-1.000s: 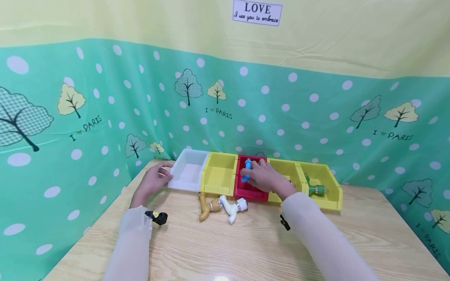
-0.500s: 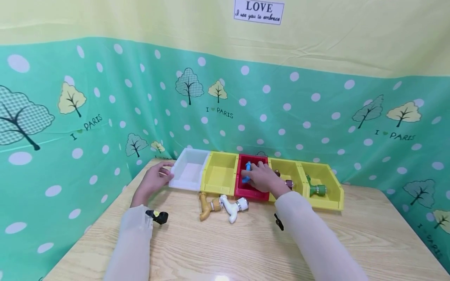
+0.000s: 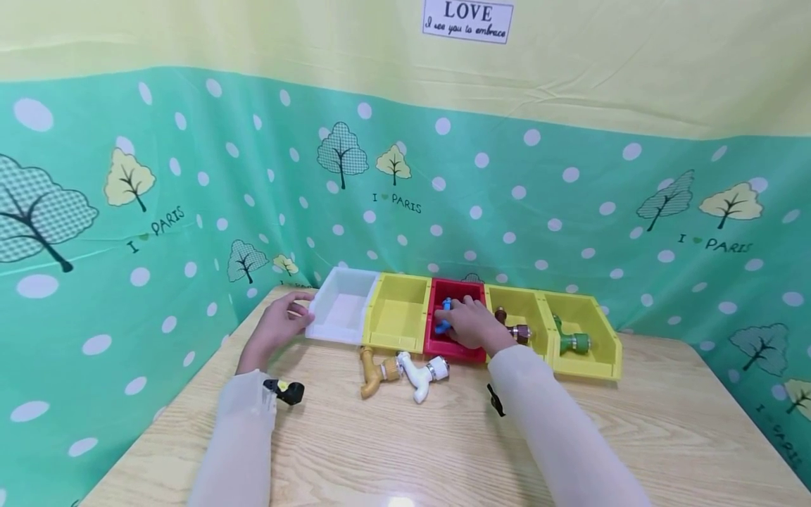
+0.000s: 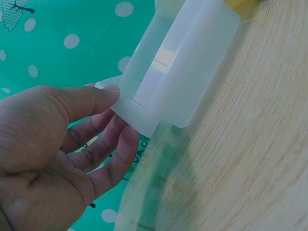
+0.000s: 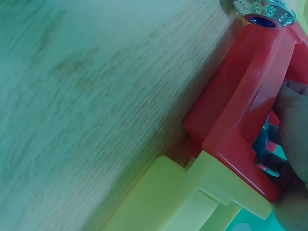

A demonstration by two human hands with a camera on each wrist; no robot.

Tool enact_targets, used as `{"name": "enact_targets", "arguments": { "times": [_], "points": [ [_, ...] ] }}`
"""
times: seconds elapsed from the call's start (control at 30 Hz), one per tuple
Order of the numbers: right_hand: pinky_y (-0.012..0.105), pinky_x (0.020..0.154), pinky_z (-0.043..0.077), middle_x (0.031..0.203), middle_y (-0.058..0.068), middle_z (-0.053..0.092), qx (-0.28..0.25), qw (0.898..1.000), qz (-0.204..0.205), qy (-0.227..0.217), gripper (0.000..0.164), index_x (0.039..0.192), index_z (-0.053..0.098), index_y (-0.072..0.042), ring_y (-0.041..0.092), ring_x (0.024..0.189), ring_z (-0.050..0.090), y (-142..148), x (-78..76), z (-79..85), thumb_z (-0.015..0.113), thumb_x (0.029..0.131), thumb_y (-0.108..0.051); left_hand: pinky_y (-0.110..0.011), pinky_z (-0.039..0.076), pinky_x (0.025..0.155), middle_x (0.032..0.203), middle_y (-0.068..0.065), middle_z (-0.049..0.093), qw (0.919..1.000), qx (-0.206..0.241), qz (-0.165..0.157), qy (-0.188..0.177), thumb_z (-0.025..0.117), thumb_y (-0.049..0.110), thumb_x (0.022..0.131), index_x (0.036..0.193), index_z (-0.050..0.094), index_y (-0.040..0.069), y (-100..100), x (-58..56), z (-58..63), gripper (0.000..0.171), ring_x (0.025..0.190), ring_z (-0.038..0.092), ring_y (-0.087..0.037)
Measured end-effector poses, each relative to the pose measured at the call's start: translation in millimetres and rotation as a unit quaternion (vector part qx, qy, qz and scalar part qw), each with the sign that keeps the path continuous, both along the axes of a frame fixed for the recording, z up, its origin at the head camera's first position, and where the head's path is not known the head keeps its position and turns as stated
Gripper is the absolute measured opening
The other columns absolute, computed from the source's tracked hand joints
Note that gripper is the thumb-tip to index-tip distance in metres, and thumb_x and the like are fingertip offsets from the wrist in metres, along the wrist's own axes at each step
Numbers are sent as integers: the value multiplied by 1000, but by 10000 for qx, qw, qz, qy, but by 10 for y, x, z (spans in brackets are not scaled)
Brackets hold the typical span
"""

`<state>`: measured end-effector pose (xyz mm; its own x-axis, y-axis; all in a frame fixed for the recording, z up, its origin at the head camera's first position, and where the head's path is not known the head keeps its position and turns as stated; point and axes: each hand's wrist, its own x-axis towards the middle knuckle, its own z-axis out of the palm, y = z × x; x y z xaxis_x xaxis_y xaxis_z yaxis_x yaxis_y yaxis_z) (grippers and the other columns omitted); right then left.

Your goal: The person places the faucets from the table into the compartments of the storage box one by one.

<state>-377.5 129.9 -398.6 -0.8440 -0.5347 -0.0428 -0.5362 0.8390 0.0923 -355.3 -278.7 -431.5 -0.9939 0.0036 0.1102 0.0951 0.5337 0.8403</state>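
Observation:
My right hand [image 3: 474, 324] reaches into the red bin [image 3: 453, 350] and holds a blue faucet [image 3: 443, 317] low inside it. In the right wrist view the red bin's front wall [image 5: 236, 110] hides much of the blue faucet [image 5: 261, 139] and the fingers. My left hand [image 3: 277, 325] pinches the left rim of the translucent white bin [image 3: 336, 334]. Seen from the left wrist, the thumb [image 4: 107, 96] lies on top of that rim and the fingers curl underneath. A tan faucet [image 3: 371, 374] and a white faucet [image 3: 418, 380] lie side by side on the table before the bins.
Five bins stand joined in a row along the back curtain. An empty-looking yellow bin [image 3: 396, 320] sits between white and red. Right of the red one, a yellow bin holds a maroon faucet [image 3: 518, 333], and the end bin a green faucet [image 3: 575, 343].
The right hand has lowered the blue faucet further into the red bin, and its forearm has shifted left, uncovering the maroon faucet. The left hand keeps its place on the white bin.

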Motion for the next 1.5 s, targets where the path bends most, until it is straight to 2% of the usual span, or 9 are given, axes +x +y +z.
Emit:
{"name": "enact_targets", "arguments": {
  "times": [0.57,1.03,1.27,1.5],
  "points": [
    [57,110,44,147,16,54,47,9998,-152,-152,48,133,62,-27,39,131,48,-15,-59,-28,82,89,-28,-35,61,81,116,-19,61,10000,10,52,-7,64,8,101,141,54,8,28,22,10,41,104,62,-32],
    [57,113,42,152,15,51,204,9987,-333,-342,61,143,60,-30,39,139,45,-33,-81,-61,84,87,-22,-34,62,81,116,-19,61,10000,-59,62,-50,64,9,102,142,54,8,11,8,4,42,105,62,-32],
    [53,109,47,146,13,57,165,9990,-206,-365,53,136,65,-27,37,131,51,-23,-52,-36,83,87,-20,-35,62,81,115,-20,62,10000,-27,67,-11,65,9,101,142,54,8,22,21,-4,43,105,62,-32],
    [51,106,49,142,15,57,229,9994,-54,-260,50,136,64,-24,35,126,51,19,29,66,82,89,-24,-38,62,82,113,-21,63,9999,-45,27,110,65,8,101,142,54,5,37,54,23,43,102,63,-32]
  ]
}}
